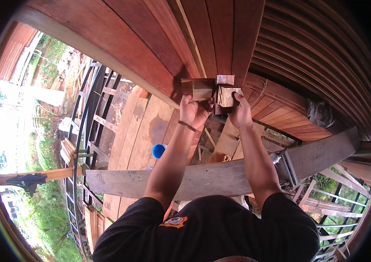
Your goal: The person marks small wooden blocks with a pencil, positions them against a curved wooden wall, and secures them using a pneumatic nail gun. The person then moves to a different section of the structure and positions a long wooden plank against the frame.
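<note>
Both arms reach up toward a stack of reddish wooden boards. My left hand is closed around a short piece of wood, dark on one part and paler on the front. Close beside it, my right hand grips a small wood block, its thumb pressed on the pale, lit face. Another small wood piece shows just above that block. Whether it touches the held block I cannot tell. Some fingers of both hands are hidden behind the pieces.
A long grey plank crosses in front of my body, under the forearms. Below lie light plywood sheets with a blue round-topped container. Corrugated sheeting rises at the right, with a dark bundle under it.
</note>
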{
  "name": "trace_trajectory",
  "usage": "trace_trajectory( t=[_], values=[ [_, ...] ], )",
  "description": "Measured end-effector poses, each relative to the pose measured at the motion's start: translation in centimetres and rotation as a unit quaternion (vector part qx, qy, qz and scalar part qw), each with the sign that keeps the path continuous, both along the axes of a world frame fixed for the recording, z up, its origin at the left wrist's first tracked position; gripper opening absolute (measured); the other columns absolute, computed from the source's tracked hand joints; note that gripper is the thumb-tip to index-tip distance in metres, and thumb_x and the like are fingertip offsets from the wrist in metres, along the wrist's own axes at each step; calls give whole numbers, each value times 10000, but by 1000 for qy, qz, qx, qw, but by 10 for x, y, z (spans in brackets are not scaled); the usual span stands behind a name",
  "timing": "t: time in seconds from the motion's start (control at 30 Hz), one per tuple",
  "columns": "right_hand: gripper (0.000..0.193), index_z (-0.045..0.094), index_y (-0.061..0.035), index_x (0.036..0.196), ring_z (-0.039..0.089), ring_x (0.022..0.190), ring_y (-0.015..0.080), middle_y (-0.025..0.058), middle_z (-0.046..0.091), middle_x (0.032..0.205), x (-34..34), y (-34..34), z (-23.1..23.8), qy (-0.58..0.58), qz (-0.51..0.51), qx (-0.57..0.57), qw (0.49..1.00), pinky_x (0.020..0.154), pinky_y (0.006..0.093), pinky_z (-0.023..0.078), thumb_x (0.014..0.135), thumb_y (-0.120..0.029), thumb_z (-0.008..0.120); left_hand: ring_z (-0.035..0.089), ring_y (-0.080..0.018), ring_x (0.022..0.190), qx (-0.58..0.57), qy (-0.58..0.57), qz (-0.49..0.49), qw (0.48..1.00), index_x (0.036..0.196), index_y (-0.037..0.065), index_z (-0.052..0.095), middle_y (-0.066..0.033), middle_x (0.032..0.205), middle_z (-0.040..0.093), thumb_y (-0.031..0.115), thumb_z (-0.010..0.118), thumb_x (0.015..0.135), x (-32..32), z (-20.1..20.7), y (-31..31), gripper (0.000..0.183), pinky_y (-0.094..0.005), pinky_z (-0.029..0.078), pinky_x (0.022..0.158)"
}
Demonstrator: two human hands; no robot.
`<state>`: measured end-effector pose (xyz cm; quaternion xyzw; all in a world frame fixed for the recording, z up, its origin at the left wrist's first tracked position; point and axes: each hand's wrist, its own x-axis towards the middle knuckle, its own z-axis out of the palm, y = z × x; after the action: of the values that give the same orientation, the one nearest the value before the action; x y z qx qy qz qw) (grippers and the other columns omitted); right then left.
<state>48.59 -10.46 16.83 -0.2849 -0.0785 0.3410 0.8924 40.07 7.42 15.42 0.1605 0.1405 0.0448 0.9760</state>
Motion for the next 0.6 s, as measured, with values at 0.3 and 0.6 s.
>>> trace_trajectory(
  t=[0.3, 0.6],
  values=[
    [431, 492, -34, 1320, 644, 1124, 317, 155, 632, 1247, -17, -11, 5, 12, -9, 47, 999, 1004, 454, 507, 999, -321, 516, 625, -344, 1035, -56, 29, 0, 998, 1295, 9, 548, -170, 1176, 615, 403, 547, 936, -23, 19, -9, 532, -453, 550, 897],
    [494, 529, -42, 1354, 597, 1209, 256, 96, 635, 1304, -42, -30, 10, 81, -42, 25, 996, 1069, 425, 441, 989, -376, 527, 631, -355, 1120, -36, -1, -64, 997, 1373, 31, 495, -181, 1261, 607, 405, 563, 959, -67, 33, -38, 562, -479, 541, 974]
  ],
)
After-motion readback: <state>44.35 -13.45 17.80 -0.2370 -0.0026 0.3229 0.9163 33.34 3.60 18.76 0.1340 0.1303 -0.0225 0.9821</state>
